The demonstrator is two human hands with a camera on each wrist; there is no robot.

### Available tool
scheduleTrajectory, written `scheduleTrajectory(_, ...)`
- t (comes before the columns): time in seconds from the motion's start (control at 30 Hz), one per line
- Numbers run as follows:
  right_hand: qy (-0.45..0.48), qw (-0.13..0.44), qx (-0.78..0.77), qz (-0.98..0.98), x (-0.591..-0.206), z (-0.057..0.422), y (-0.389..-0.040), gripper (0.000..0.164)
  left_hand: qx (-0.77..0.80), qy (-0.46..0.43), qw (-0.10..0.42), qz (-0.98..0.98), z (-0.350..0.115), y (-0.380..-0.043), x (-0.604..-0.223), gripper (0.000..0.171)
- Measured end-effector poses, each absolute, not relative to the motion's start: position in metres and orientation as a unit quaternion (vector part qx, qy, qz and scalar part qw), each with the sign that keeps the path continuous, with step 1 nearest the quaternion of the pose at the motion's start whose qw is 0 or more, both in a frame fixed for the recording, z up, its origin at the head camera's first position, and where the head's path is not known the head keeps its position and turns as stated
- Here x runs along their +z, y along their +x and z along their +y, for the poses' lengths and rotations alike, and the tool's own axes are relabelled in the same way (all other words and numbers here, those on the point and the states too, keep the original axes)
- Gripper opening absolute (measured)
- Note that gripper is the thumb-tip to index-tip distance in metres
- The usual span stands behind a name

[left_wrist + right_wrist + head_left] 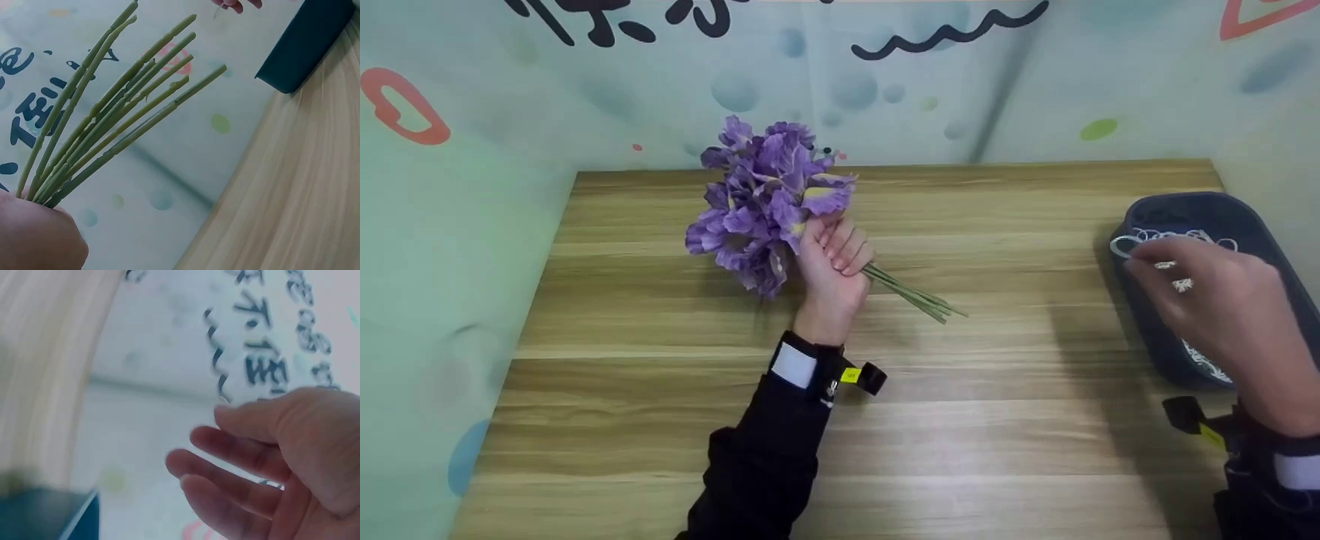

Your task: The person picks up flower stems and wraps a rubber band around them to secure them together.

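Note:
My left hand (834, 274) grips a bunch of purple iris-like flowers (769, 199) by the stems, just below the blooms. Several green stems (911, 292) stick out past the hand toward the lower right. Their cut ends fan apart in the left wrist view, where the stems (107, 126) rise out of the fist. Above the dark blue bin, my right hand (1222, 315) pinches a thin white rubber band (1123, 245) between thumb and fingertips. The other fingers of the right hand (242, 461) bend loosely in the right wrist view.
The dark blue bin (1185, 201) stands at the right of the wooden table (660, 420), with many white bands (1204, 364) inside, partly hidden by the right hand. A printed pale backdrop (885, 97) rises behind the table and along its sides.

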State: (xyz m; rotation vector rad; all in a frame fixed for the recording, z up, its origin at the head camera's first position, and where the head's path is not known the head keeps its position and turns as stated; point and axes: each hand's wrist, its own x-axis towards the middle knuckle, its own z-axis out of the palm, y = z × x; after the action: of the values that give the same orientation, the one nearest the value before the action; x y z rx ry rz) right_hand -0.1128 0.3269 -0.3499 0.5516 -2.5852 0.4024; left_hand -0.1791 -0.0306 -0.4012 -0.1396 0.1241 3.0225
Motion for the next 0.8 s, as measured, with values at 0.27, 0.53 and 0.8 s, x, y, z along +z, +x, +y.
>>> scheduleTrajectory(0.27, 0.366, 0.157, 0.146, -0.905, -0.335, 0.283, -0.11, 0.019, 0.997, -0.034, 0.06, 0.027, -0.032, -0.178, -0.394, 0.048)
scheduleTrajectory(0.53, 0.443, 0.09, 0.155, -0.878, -0.319, 0.24, -0.11, 0.01, 0.998, -0.022, 0.056, 0.01, -0.033, -0.182, -0.388, 0.049)
scheduleTrajectory(0.8, 0.454, 0.088, 0.175, -0.869, -0.307, 0.213, -0.11, 0.011, 0.998, -0.013, 0.06, -0.012, -0.032, -0.183, -0.382, 0.047)
